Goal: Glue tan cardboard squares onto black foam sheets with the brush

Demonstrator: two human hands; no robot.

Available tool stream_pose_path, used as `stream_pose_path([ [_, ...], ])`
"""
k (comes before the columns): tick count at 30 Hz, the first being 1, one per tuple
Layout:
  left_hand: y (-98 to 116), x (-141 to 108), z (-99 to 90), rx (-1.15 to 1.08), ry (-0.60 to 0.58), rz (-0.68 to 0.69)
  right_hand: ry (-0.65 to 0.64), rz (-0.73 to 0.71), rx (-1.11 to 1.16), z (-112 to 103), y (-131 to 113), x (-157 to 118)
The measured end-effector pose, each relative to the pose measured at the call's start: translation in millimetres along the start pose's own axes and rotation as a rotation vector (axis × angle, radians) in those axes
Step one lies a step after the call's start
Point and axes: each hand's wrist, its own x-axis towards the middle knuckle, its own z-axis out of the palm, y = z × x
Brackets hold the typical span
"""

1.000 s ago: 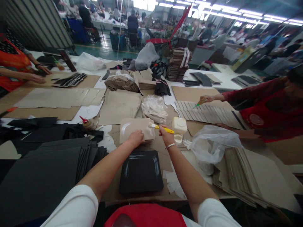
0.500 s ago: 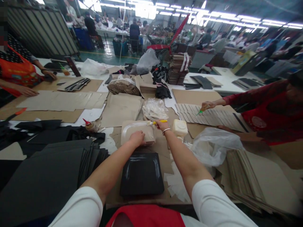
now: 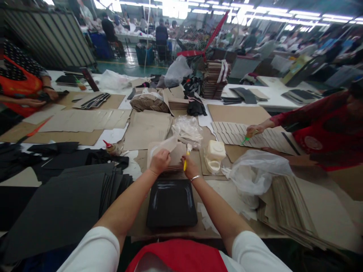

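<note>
My left hand (image 3: pixel 160 161) pinches the near edge of a beige card piece (image 3: pixel 167 145), which is tilted up off a stack of similar cards (image 3: pixel 178 153). A brush with a yellow handle (image 3: pixel 185 163) is held in my right hand (image 3: pixel 191 168), close to the stack's right side, its pale bristle end pointing up and away. Directly in front of me lies a black rectangular piece (image 3: pixel 171 206) with shiny wet-looking streaks near its edges. To the right of the brush stands a cream plastic container (image 3: pixel 216 150) with a cut-open part at its front.
Black sheets (image 3: pixel 56 204) pile up at left, near a red-capped bottle (image 3: pixel 112 148). A clear plastic bag (image 3: pixel 255 170) and stacked beige boards (image 3: pixel 286 207) occupy the right. Co-workers' hands work at both sides, one holding a green-tipped bottle (image 3: pixel 249 136). Crumpled plastic (image 3: pixel 185 128) lies beyond the stack.
My left hand has gone from resting on the stack to lifting its top card. My right hand has come back nearer me, turning the brush from sideways to upward.
</note>
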Motion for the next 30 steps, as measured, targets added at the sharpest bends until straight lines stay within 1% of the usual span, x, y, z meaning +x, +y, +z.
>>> stream_pose_path([
  [2, -9, -3, -22.7, -0.126, 0.343, -0.145, -0.043, -0.034, -0.125, 13, 0, 2],
  [3, -14, -5, -34.2, -0.191, 0.486, -0.247, -0.044, -0.041, -0.138, 17, -2, 4],
  [4, -17, -9, -44.4, -0.273, 0.599, -0.357, -0.025, -0.038, -0.125, 19, -6, 5],
  [5, -18, -13, -52.4, -0.381, 0.679, -0.464, 0.004, -0.026, -0.093, 19, -10, 5],
  [6, -17, -19, -57.5, -0.517, 0.725, -0.554, 0.037, -0.007, -0.028, 19, -15, 5],
  [8, -9, -32, -59.2, -0.838, 0.741, -0.66, 0.11, 0.037, 0.165, 15, -25, 1],
  [10, 6, -45, -52.8, -1.119, 0.721, -0.699, 0.194, 0.064, 0.308, 9, -31, -6],
  [12, 23, -60, -44.4, -1.314, 0.668, -0.708, 0.265, 0.091, 0.383, 2, -33, -14],
  [13, 31, -67, -40.8, -1.39, 0.621, -0.702, 0.284, 0.112, 0.422, -2, -31, -18],
  [15, 42, -83, -36.0, -1.507, 0.503, -0.675, 0.274, 0.173, 0.547, -10, -24, -27],
  [18, 44, -106, -32.9, -1.595, 0.349, -0.656, 0.216, 0.27, 0.716, -25, -8, -45],
  [21, 29, -131, -27.9, -1.631, 0.263, -0.71, 0.143, 0.321, 0.741, -41, 7, -73],
  [23, 15, -147, -19.2, -1.584, 0.222, -0.805, 0.085, 0.324, 0.688, -48, 18, -95],
  [25, 1, -164, -6.1, -1.441, 0.143, -0.905, 0.031, 0.328, 0.6, -50, 29, -119],
  [26, -4, -172, 1.2, -1.336, 0.089, -0.933, 0.007, 0.334, 0.55, -49, 35, -129],
  [28, -12, -187, 14.8, -1.092, -0.02, -0.917, -0.026, 0.346, 0.449, -43, 45, -147],
  [30, -17, -197, 25.0, -0.854, -0.093, -0.848, -0.037, 0.345, 0.338, -34, 54, -159],
])
